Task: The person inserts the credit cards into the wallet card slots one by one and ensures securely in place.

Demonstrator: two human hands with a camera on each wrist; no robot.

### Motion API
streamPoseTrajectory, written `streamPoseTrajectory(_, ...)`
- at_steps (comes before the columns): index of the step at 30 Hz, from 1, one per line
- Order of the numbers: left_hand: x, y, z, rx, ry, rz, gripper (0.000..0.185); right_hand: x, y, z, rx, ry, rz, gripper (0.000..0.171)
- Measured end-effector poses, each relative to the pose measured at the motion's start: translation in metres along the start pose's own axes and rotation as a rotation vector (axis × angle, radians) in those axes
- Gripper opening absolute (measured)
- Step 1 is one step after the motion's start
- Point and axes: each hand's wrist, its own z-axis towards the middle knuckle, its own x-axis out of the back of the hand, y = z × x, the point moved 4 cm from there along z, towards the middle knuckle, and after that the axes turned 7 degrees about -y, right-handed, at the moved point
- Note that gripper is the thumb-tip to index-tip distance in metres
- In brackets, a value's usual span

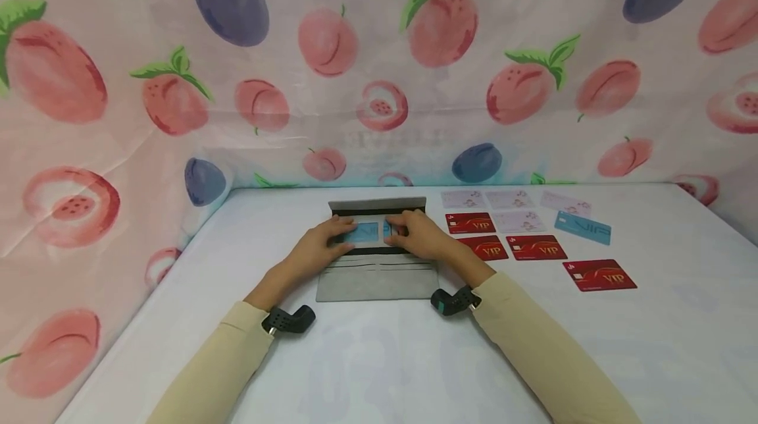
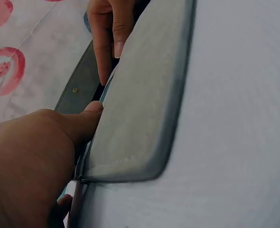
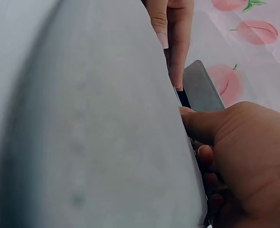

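At the frame centre the grey wallet lies open on the table. Left hand and right hand pinch a light blue card at its slot; it seems half inserted and needs pushing straight. Red cards wait at right.

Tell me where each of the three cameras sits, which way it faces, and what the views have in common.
Head: worn on the head, looking forward and down at the grey wallet, left hand, right hand, both sleeves.
Left wrist: low on the table, looking along the wallet's edge; its thumb shows.
Right wrist: the mirrored low look along the wallet.
Shared: both wrist views show both hands at the wallet.
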Motion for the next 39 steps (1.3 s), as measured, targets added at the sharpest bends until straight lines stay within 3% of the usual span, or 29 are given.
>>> streamPoseTrajectory(11, 0.0, -0.003, -0.008, -0.035, 0.034, 0.021, 0.042, 0.016, -0.006, -0.003, -0.002, 0.046, 0.032, 0.045)
streamPoseTrajectory(17, -0.003, -0.002, -0.007, -0.06, 0.039, 0.027, 0.041, 0.042, -0.008, -0.022, -0.027, 0.147, 0.103, 0.044)
streamPoseTrajectory(22, -0.006, 0.0, -0.005, -0.1, 0.029, 0.053, 0.042, 0.058, -0.009, -0.039, -0.064, 0.165, 0.134, 0.039)
streamPoseTrajectory(30, -0.007, -0.002, -0.004, -0.094, 0.031, 0.067, 0.042, 0.074, 0.003, -0.062, -0.081, 0.152, 0.093, 0.034)
streamPoseTrajectory(39, -0.005, 0.0, -0.006, -0.091, 0.036, 0.071, 0.041, 0.093, 0.019, -0.1, -0.138, 0.156, -0.052, 0.03)
